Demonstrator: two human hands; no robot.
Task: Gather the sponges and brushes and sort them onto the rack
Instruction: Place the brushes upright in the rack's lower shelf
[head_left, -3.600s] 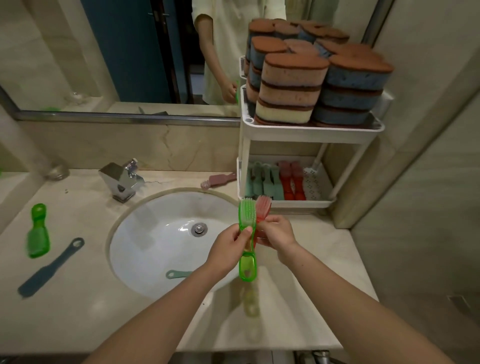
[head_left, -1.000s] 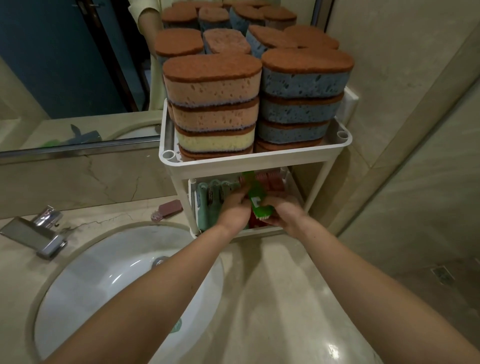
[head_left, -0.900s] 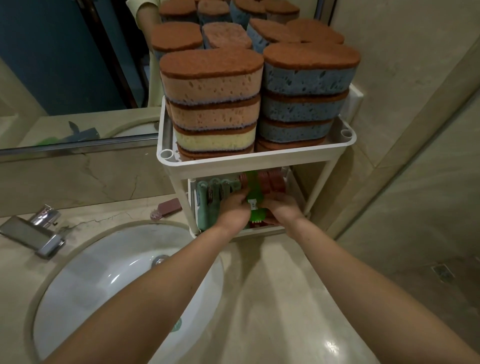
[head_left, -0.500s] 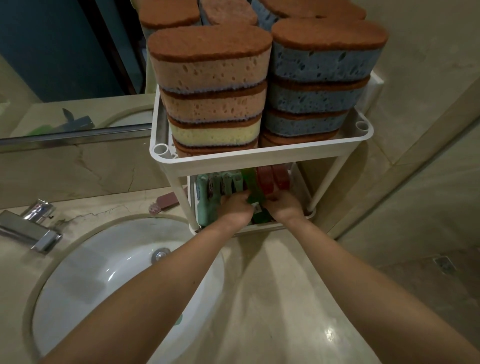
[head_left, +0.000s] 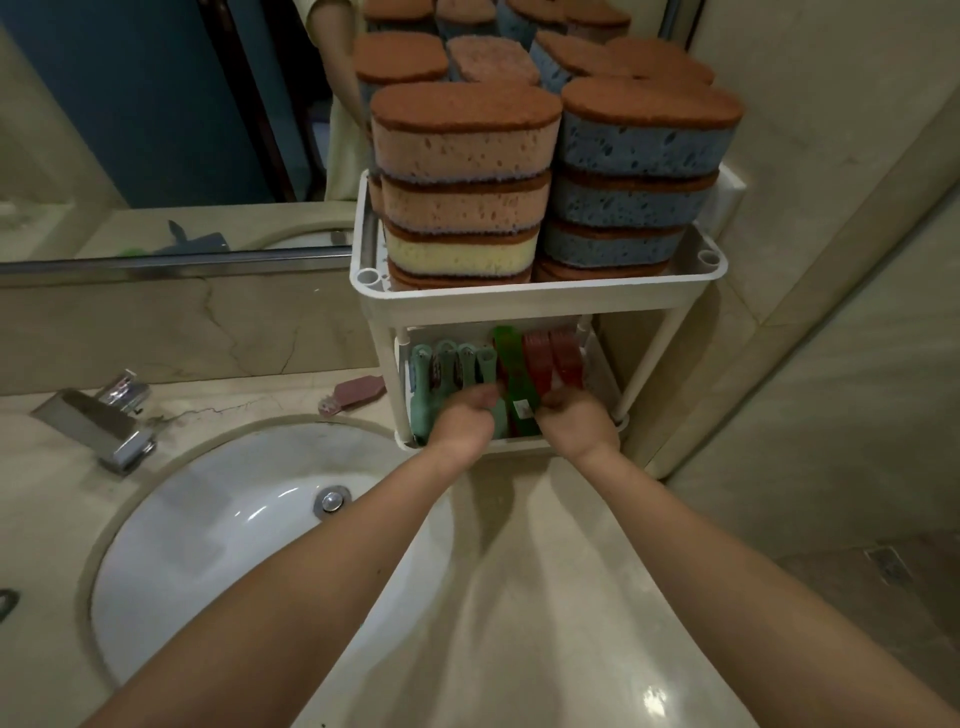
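Seating the green brush (head_left: 511, 364) in the lower tier of the rack (head_left: 519, 301): seconds ago it was held upright over the sink with a red one. Now it stands in the row, with teal brushes (head_left: 447, 364) on the left hand (head_left: 462, 415) side and red brushes (head_left: 550, 358) on the right hand (head_left: 574, 418) side. Both hands flank its handle with fingers curled; cannot tell whether either grips it. Sponges (head_left: 465, 140) are stacked on the tier above the hands. Judgement: placement nearly done. A pink brush (head_left: 353, 395) left of the left hand is not yet gathered.
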